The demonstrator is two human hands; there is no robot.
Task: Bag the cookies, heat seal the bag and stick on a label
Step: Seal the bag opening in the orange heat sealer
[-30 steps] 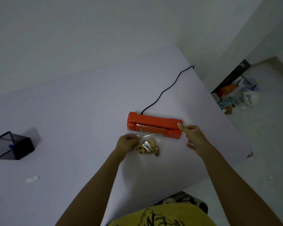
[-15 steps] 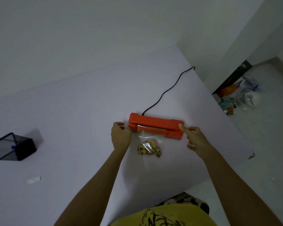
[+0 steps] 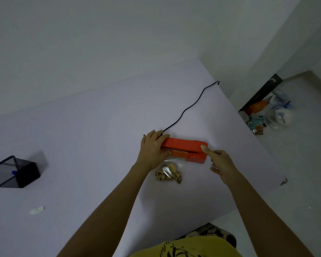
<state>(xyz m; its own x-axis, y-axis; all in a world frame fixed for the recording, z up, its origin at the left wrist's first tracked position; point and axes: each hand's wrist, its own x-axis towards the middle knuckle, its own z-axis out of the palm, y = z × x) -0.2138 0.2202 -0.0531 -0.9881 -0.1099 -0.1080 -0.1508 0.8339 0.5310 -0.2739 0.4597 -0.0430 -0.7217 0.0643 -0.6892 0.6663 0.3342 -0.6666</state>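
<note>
An orange heat sealer (image 3: 183, 145) lies across the white table (image 3: 82, 136). A clear bag of cookies (image 3: 168, 175) lies just in front of it, its open top reaching into the sealer's jaw. My left hand (image 3: 152, 148) lies flat over the sealer's left end, fingers across the top, pressing down. My right hand (image 3: 220, 161) is at the sealer's right end, one straight finger touching its top corner and the other fingers loosely curled. A small white label (image 3: 37, 210) lies far left near the table's front.
A black power cord (image 3: 189, 106) runs from the sealer to the table's far right corner. A black mesh pen holder (image 3: 13, 172) stands at the left. The table's right edge drops to a floor with bags and packets (image 3: 267, 112).
My left hand left the bag's top and moved up onto the sealer's left end. The sealer's lid now sits lower on the bag. My right hand stayed at the right end.
</note>
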